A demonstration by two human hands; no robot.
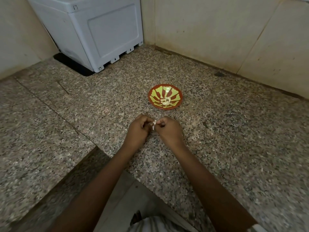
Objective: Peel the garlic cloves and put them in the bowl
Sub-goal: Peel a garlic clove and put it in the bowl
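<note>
- Counter (234,139): speckled granite, meeting a tiled wall (217,30) at the back.
- White appliance (103,30): boxy, stands in the far left corner, well apart from the work.
- Bowl (179,97): red with a yellow-green pattern, stands on the counter just beyond the hands.
- Left hand (138,129): fingers curled, tips pinching one side of the clove.
- Right hand (168,129): fingers curled, thumb and forefinger pinching the other side.
- Peeled cloves (166,101): a small pale heap at the bowl's centre.
- Clove (154,123): whitish and mostly hidden, held between both hands above the counter, near the bowl. How much skin remains cannot be told.
- Handling note: probably best for one hand to keep the clove steady while the other lifts the papery skin from an end in strips. A light grip should keep the slippery clove from shooting out.
</note>
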